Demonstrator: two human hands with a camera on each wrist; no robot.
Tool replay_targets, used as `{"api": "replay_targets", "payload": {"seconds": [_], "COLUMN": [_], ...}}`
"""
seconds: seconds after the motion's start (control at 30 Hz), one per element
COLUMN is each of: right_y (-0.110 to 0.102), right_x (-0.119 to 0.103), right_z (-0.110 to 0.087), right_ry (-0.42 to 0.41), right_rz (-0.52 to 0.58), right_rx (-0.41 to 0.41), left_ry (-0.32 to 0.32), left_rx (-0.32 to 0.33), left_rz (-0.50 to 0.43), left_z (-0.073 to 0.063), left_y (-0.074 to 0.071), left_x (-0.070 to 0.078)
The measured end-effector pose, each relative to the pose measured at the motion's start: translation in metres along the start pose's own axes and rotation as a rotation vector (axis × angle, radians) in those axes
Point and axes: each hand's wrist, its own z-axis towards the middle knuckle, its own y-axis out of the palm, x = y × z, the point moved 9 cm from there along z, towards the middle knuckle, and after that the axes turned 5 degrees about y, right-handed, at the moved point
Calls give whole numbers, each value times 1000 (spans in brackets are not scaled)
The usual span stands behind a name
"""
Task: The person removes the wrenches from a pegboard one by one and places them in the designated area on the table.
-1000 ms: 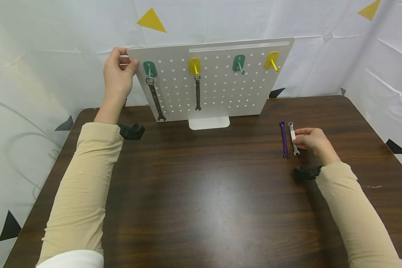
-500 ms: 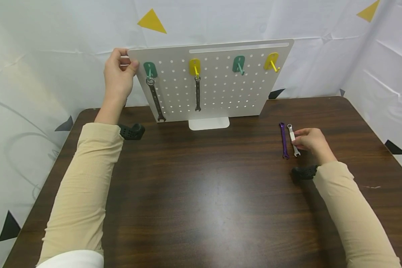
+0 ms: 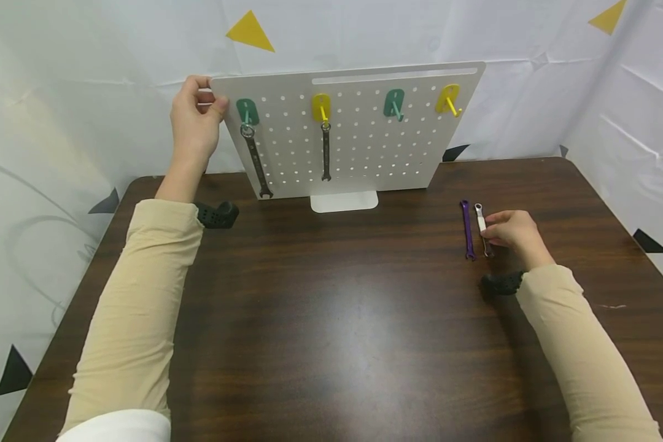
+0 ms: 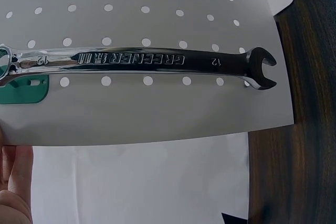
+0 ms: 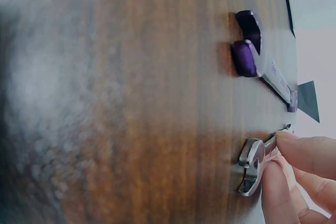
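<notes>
My left hand (image 3: 196,126) grips the upper left corner of a grey pegboard (image 3: 364,183) standing at the back of the table. Two dark chrome combination wrenches hang on it by their ring ends: one wrench (image 3: 256,161) on the left green hook, another wrench (image 3: 326,153) on the left yellow hook. At the right of the table, my right hand (image 3: 514,232) pinches a silver combination wrench (image 3: 481,221) between thumb and fingers, around its pale middle. Its open end (image 5: 251,167) is close to the tabletop; I cannot tell whether it touches. Left of it lies a purple wrench (image 3: 468,230).
A green hook (image 3: 395,104) and a yellow hook (image 3: 449,100) on the board's right half carry nothing. The board's white foot (image 3: 344,202) juts forward onto the dark wooden table (image 3: 331,319). White sheeting (image 3: 376,37) surrounds the table's back and sides.
The right hand has shifted very slightly left with the silver wrench, whose open end looks darker now. The left hand keeps its grip on the pegboard.
</notes>
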Motion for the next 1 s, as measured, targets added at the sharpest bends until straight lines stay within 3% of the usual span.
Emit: {"api": "replay_targets", "payload": {"seconds": [0.33, 0.47, 0.67, 1.0], "right_y": [-2, -4, -5, 33], "right_x": [-2, -12, -47, -128], "right_z": [-1, -7, -17, -40], "right_ry": [6, -31, -132, -286], "right_rz": [-18, -49, -40, 94], "right_rx": [13, 38, 120, 23], "left_ry": [-10, -9, -3, -7], "left_rx": [-6, -7, -7, -5], "left_rz": [-11, 0, 2, 5], "left_z": [2, 2, 2, 0], "left_y": [1, 1, 1, -1], "left_x": [0, 0, -1, -1]}}
